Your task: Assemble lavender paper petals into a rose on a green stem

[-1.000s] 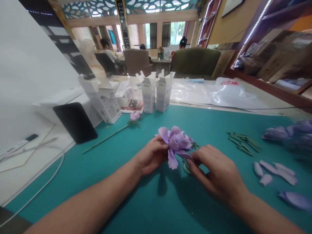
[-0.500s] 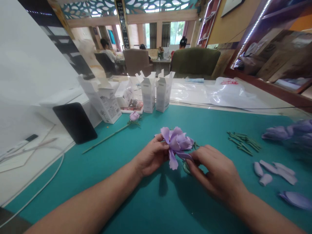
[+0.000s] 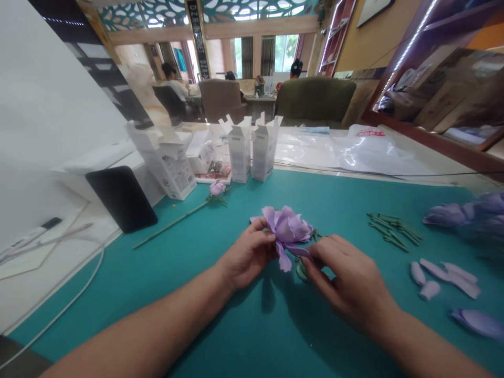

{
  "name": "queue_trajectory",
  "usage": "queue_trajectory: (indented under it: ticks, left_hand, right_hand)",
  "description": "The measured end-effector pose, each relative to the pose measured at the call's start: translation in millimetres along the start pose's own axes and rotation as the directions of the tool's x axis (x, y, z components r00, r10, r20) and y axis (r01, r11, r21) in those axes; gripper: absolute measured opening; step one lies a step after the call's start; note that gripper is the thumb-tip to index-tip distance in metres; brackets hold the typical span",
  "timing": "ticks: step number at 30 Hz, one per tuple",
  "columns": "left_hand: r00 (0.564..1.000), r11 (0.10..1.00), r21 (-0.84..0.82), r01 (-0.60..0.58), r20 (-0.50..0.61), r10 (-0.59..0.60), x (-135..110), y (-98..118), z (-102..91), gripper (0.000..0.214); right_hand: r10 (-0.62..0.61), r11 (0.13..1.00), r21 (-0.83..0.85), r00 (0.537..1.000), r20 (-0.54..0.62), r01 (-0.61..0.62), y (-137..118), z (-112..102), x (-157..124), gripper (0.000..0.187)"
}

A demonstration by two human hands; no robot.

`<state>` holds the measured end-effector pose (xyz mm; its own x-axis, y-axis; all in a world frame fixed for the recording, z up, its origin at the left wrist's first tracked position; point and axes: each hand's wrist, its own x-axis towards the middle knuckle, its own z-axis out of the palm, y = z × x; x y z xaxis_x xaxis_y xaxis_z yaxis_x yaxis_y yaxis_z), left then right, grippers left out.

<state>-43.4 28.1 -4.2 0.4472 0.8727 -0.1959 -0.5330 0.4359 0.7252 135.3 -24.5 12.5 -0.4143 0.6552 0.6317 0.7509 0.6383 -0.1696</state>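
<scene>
A purple artificial flower (image 3: 292,227) with wavy-edged petals is held above the green mat, in the middle of the head view. On its left side my left hand (image 3: 254,249) is closed, thumb and fingers pinching the flower at its petals. From the right, my right hand (image 3: 342,273) pinches the tip of a lower petal (image 3: 298,251) between thumb and fingers. A green leaf (image 3: 301,269) shows just under that petal, close to the right fingertips. The flower's base is mostly hidden behind the petals and hands.
A finished-looking flower on a stem (image 3: 185,219) lies left on the green mat (image 3: 220,336). Short green stems (image 3: 391,230), loose petals (image 3: 430,290) and purple flowers (image 3: 452,215) lie right. White boxes (image 3: 240,152) and a black tablet-like object (image 3: 122,198) stand behind and left.
The flower and my left hand have shifted slightly to the right. My right hand keeps its pinch on the lower petal, almost unmoved.
</scene>
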Motion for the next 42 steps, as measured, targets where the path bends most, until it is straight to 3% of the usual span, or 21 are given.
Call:
queue_trajectory:
  ticks: [11,17,26,34,37,42]
  left_hand:
    - [0.999,0.999,-0.038,0.015,0.052,-0.013,0.1,-3.0,-3.2,0.025]
    - [0.999,1.000,0.006,0.017,0.047,-0.017,1.8,-0.3,-5.8,0.027]
    - [0.994,0.999,-0.005,0.036,0.104,-0.035,3.1,1.4,-3.6,0.033]
    - [0.992,1.000,-0.025,0.019,0.127,-0.015,3.0,2.3,-4.7,0.025]
    - [0.989,1.000,-0.016,0.020,0.148,-0.017,3.7,2.3,-5.9,0.024]
    - [0.990,1.000,-0.009,0.016,0.143,-0.015,4.4,3.1,-7.6,0.029]
  right_hand:
    - [-0.028,0.999,-0.031,1.000,0.006,0.028,2.0,0.8,1.8,0.027]
    - [-0.026,0.999,0.036,1.000,0.010,0.025,3.7,1.5,-0.4,0.017]
    - [-0.042,0.996,0.076,0.999,-0.004,0.042,2.6,-0.2,0.2,0.020]
    - [-0.068,0.994,0.084,0.998,-0.007,0.069,1.1,-4.3,2.7,0.023]
    - [-0.017,0.986,0.166,0.998,-0.057,0.027,-2.8,-7.5,4.0,0.020]
    - [0.175,0.947,0.286,0.982,-0.074,-0.148,2.3,-18.5,8.0,0.012]
